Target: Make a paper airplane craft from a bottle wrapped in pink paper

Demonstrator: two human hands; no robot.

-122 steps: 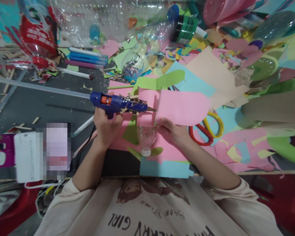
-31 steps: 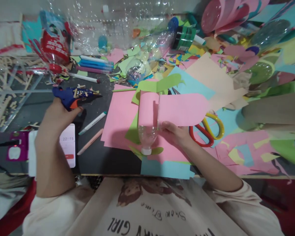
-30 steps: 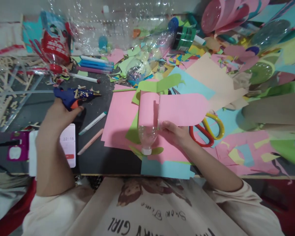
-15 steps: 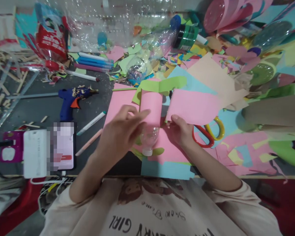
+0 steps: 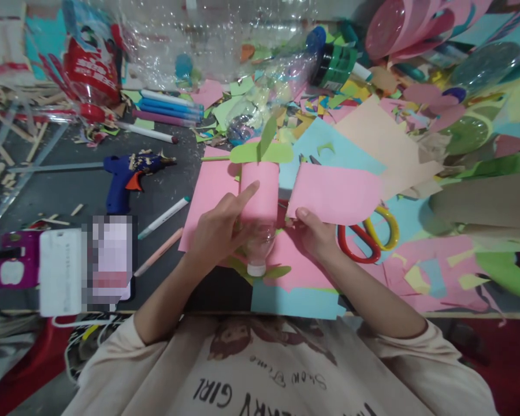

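Note:
A small clear plastic bottle (image 5: 260, 245) lies with its white cap toward me, its body wrapped in pink paper (image 5: 260, 199). Green paper strips (image 5: 261, 151) stick out at its far end. My left hand (image 5: 219, 222) grips the bottle from the left, the index finger stretched along the pink wrap and the thumb near the bottle's shoulder. Just to the right, my right hand (image 5: 318, 231) pinches the lower left corner of a pink paper piece (image 5: 335, 193) with a rounded right end. Scissors with red and yellow handles (image 5: 359, 252) lie beside that hand, their blades mostly covered by paper.
At left lie a blue glue gun (image 5: 123, 179), two markers (image 5: 162, 216), a phone (image 5: 112, 254) and a white power bank (image 5: 60, 271). Paper scraps (image 5: 437, 271) and brown paper (image 5: 377, 144) spread to the right. Clear bottles (image 5: 173, 40) crowd the back.
The bottle has turned, so its green strips now point differently, one standing upward. My left hand has settled lower on the bottle. My right hand keeps the pink piece, shifted slightly.

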